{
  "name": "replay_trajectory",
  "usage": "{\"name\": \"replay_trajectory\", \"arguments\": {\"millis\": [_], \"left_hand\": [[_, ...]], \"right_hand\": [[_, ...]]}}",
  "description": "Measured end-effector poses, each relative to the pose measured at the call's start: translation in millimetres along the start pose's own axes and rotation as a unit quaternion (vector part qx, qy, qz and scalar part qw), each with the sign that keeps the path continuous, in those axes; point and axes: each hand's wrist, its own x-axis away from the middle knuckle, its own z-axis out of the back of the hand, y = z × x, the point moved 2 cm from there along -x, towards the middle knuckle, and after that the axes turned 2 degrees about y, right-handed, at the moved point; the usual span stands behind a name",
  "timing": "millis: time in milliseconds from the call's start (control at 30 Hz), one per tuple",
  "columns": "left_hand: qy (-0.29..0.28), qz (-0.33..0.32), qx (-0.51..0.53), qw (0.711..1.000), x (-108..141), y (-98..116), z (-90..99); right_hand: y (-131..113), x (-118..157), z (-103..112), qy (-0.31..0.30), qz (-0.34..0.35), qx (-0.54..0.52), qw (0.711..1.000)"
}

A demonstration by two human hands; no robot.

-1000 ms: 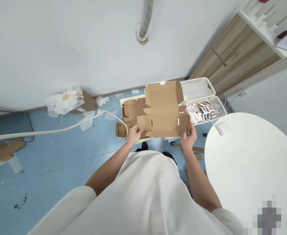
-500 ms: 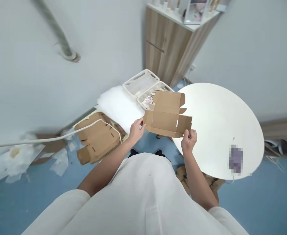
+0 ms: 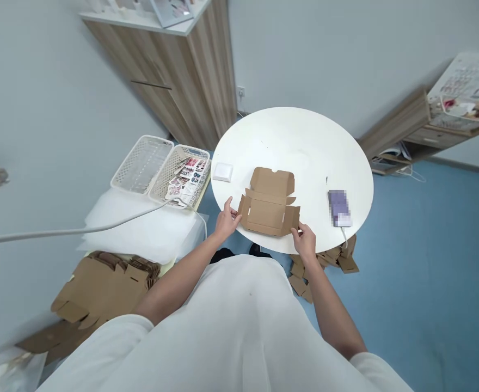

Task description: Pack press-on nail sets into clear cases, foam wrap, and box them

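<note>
A flat, partly folded cardboard box lies over the near edge of the round white table, its side flaps tilted up. My left hand pinches the left side flap, with the index finger raised off it. On the other side, my right hand grips the lower corner of the right flap between thumb and fingers. A small white square item sits on the table to the left of the cardboard.
White baskets, one with printed cards, stand left on white sheets. A white cable crosses there. Stacked cardboard is at lower left, more under the table. A blurred purple item lies right.
My view and body have turned right toward the round table. Both hands have brought the cardboard box from the air over the table's edge down onto it, and its side flaps now tilt up.
</note>
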Motion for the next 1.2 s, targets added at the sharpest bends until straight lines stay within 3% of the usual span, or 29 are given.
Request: {"name": "replay_trajectory", "arguments": {"millis": [167, 333, 400, 467, 567, 633, 767, 933, 1067, 1200], "left_hand": [[-0.038, 0.019, 0.005, 0.999, -17.0, 3.0, -16.2], [-0.038, 0.062, -0.01, 0.997, -37.0, -7.0, -17.6], [-0.019, 0.017, -0.075, 0.997, -37.8, -5.6, -14.2], [-0.036, -0.084, -0.147, 0.985, -33.5, 1.9, -14.1], [-0.147, -0.255, -0.204, 0.934, -23.8, 18.0, -26.8], [-0.205, -0.303, -0.237, 0.9, -21.9, 26.1, -41.1], [-0.269, -0.277, -0.312, 0.868, -30.0, 30.0, -69.7], [-0.268, -0.29, -0.333, 0.856, -32.9, 25.7, -79.7], [-0.26, -0.304, -0.32, 0.859, -27.3, 22.0, -79.3], [-0.254, -0.304, -0.316, 0.862, -22.9, 19.2, -80.6]], "right_hand": [[9.2, -4.7, -12.1, 0.0, -0.035, 0.012, 0.999], [8.9, -8.0, -17.3, 0.041, -0.076, 0.044, 0.995], [3.6, -2.7, -15.4, 0.068, -0.08, 0.106, 0.989], [-6.5, 4.4, -15.0, 0.073, -0.044, 0.187, 0.979], [-22.4, 10.5, -21.5, 0.008, 0.033, 0.266, 0.963], [-28.0, 8.9, -28.4, -0.05, 0.048, 0.294, 0.953], [-26.3, 0.9, -40.0, -0.13, -0.021, 0.339, 0.932], [-24.5, 5.7, -44.5, -0.175, -0.094, 0.356, 0.913], [-30.1, 6.8, -37.7, -0.157, -0.098, 0.361, 0.914], [-30.2, -19.8, -18.5, -0.079, -0.041, 0.315, 0.945]]}}
